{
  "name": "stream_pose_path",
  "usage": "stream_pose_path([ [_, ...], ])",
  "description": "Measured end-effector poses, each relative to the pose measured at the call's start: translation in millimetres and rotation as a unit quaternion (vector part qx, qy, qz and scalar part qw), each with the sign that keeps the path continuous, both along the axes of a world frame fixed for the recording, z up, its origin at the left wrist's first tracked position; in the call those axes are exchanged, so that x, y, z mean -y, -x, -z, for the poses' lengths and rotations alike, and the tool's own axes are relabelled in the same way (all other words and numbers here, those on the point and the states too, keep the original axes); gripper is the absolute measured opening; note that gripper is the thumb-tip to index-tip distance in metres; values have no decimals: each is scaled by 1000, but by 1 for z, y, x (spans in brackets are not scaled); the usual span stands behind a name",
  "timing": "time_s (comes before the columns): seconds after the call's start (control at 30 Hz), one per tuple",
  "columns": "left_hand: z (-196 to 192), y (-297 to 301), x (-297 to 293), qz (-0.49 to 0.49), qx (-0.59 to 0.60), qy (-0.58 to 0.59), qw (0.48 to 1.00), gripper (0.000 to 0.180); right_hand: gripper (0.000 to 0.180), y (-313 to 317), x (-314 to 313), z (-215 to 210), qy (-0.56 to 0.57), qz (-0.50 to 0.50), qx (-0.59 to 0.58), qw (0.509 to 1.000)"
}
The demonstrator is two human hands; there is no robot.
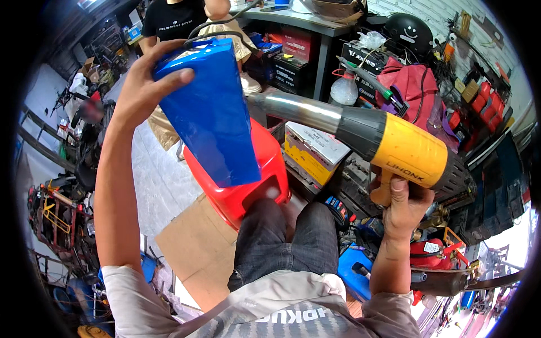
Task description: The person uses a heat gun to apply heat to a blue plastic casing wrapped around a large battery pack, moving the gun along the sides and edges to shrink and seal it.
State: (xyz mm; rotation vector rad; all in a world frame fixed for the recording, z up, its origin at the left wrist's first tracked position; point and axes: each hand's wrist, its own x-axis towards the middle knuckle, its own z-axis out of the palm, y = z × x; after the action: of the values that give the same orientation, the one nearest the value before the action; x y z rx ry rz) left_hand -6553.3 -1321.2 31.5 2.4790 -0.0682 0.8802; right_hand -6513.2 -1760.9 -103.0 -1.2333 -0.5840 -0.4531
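Note:
My left hand (151, 83) grips the upper end of a long block wrapped in shiny blue film (211, 112), thumb across its face and fingers behind the top. Dark cables (222, 21) come out of that end. The block is tilted above a red plastic stool (263, 149). In my right hand (401, 207) is a yellow and black heat gun (408, 147), its handle wrapped by my fingers. The metal nozzle points left at the block's right side, close to it; whether they touch I cannot tell.
Beyond the stool, a person in a black shirt (172, 22) sits near a grey workbench (282, 18). A yellow and white boxed battery (315, 149) stands right of the stool. Cardboard (197, 248) lies on the floor. Cluttered shelves, a black helmet (408, 34) and a red cloth (408, 84) are at right.

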Motion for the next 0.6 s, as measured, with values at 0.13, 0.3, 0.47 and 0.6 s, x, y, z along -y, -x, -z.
stream_pose_path([
  [0.13, 4, -7, -5, 0, -4, 21, 1000, 102, 46, -2, 7, 17, 76, 19, -20, 997],
  [0.3, 13, -8, -15, -6, 22, -20, 1000, 108, 46, 3, 2, 45, 126, -30, -86, 988],
  [0.47, 8, -7, -16, 21, 39, -46, 998, 88, 53, -3, -4, 56, 107, 53, 7, 993],
  [0.6, -5, 2, 6, 51, -15, 72, 996, 88, 44, 4, -2, 29, 143, 32, -35, 989],
])
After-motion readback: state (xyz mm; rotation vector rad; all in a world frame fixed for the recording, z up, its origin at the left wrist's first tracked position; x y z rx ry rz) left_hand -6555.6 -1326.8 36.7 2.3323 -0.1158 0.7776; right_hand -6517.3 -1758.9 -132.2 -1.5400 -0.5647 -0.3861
